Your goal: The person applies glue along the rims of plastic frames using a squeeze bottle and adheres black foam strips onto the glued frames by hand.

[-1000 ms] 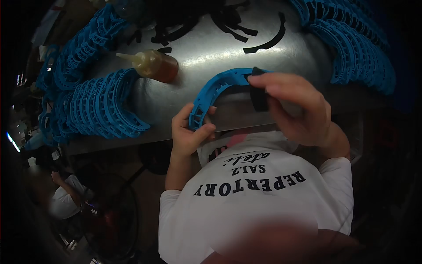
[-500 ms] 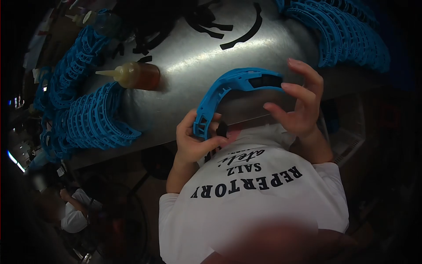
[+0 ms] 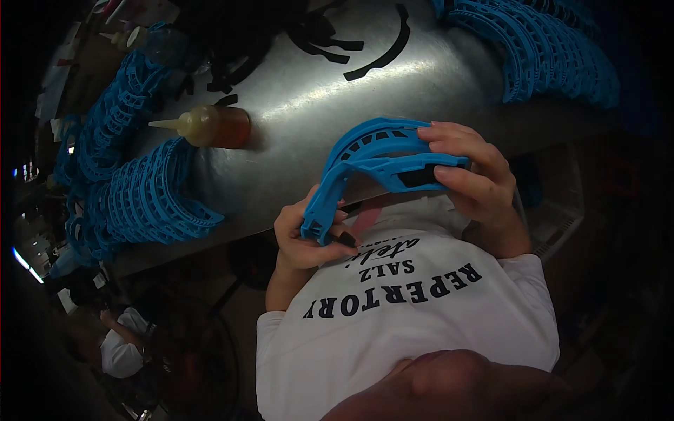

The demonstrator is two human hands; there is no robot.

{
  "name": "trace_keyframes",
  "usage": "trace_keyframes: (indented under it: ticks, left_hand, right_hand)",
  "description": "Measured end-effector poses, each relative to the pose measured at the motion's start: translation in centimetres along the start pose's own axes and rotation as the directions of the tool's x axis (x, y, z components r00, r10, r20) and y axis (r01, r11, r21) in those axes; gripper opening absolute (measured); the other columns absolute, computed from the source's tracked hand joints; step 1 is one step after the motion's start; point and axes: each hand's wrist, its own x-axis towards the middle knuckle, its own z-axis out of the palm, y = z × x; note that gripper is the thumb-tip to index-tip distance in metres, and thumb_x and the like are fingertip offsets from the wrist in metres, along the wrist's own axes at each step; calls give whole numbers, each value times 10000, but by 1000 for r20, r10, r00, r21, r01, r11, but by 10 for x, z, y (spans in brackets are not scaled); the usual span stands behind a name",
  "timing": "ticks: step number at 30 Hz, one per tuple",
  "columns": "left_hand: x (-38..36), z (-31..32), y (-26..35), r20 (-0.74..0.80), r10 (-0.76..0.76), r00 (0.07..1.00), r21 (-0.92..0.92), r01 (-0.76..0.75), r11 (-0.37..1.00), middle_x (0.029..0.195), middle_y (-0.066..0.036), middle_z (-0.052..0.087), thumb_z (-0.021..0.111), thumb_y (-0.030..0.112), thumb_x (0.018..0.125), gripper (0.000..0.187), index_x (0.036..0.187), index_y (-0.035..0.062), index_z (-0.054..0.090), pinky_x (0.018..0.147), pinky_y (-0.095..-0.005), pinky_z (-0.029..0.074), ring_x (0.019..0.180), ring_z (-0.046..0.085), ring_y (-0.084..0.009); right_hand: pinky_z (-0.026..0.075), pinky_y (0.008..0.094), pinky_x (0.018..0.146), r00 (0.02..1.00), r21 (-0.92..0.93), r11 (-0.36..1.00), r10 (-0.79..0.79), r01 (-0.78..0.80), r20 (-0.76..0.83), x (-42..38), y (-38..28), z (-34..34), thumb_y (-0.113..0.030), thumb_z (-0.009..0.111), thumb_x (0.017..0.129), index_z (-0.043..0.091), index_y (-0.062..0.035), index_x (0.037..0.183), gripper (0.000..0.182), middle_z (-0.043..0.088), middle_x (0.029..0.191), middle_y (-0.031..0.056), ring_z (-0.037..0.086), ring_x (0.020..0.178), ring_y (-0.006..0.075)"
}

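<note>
A curved blue plastic goggle frame (image 3: 326, 200) is held over the near edge of the metal table, with a black patch along the bar at its right end. My left hand (image 3: 295, 238) is closed around its left end. A small dark piece (image 3: 347, 239) shows by the fingers there; what it is, I cannot make out. On the right end, my right hand (image 3: 484, 179) grips with fingers over the upper and lower bars.
A squeeze bottle (image 3: 221, 128) of amber liquid lies on the metal table (image 3: 295, 105). Curved black strips (image 3: 386, 56) are beyond it. Blue frames stand in rows at the left (image 3: 154, 196) and far right (image 3: 540, 56). Another person (image 3: 123, 344) is at lower left.
My right hand, spread and beside the frame's end before, has closed on it. The frame has tilted, so both its upper and lower bars now show.
</note>
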Motion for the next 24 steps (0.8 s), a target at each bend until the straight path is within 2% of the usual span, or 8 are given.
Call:
trace_keyframes:
  ticks: [3,7,11,12,14,19,21,24]
  left_hand:
    - [1,-6,-8,71,112,991,103,-119,988,1069,-263,567,781,-132,547,467,960,-159,566,664,-376,601,790,671,-322]
    - [0,1,-2,-9,-22,1000,-4,22,1000,1047,-255,577,779,-128,551,454,954,-157,570,658,-373,605,819,666,-319]
    - [7,7,-1,-24,77,997,-23,-77,997,1023,-241,586,786,-106,562,467,972,-149,566,656,-362,603,857,662,-304]
    - [6,7,-1,-26,76,997,-21,-76,997,1023,-241,586,786,-106,562,467,972,-149,566,656,-362,603,857,662,-304]
    - [4,4,-1,-40,59,997,63,-56,996,1016,-216,595,791,-90,573,475,989,-129,567,660,-328,585,847,661,-260]
    - [6,7,-5,-115,25,993,262,6,965,993,-160,622,820,-30,587,502,1020,-82,571,674,-261,536,794,649,-164]
    - [10,13,-4,-127,14,992,292,23,956,988,-149,628,827,-11,588,503,1020,-71,576,687,-254,526,783,642,-150]
    - [16,19,0,-140,-7,990,340,55,939,977,-126,640,842,27,592,504,1020,-49,586,713,-240,506,762,627,-122]
  right_hand:
    - [504,512,874,1000,-2,1000,23,-23,-6,-1,-2,0,-29,637,794,525,-104,1070,307,548,1102,163,590,1035,370]
    - [490,520,890,999,-47,999,26,-24,28,-2,-3,-3,-29,647,785,492,-123,1111,373,531,1124,159,584,1038,379]
    - [466,529,919,995,26,997,-78,77,60,0,3,-5,-37,669,773,437,-147,1161,465,511,1152,161,567,1069,392]
    - [468,521,909,997,42,996,-74,75,-17,1,3,-1,-42,680,767,410,-144,1183,506,506,1156,157,577,1040,382]
    - [472,504,889,984,73,994,-65,78,-168,2,5,6,-52,700,755,356,-140,1227,590,495,1162,147,597,984,361]
    - [504,421,792,986,-55,996,-72,65,-150,-15,-22,-6,-53,745,714,456,-81,1181,550,530,1082,125,603,855,282]
    - [506,333,698,957,176,955,203,-240,206,3,-34,8,-35,767,690,572,-32,1065,423,555,974,95,573,766,212]
    - [504,283,674,906,357,835,353,-418,235,8,-36,30,3,748,699,614,-20,997,328,562,926,93,582,774,190]
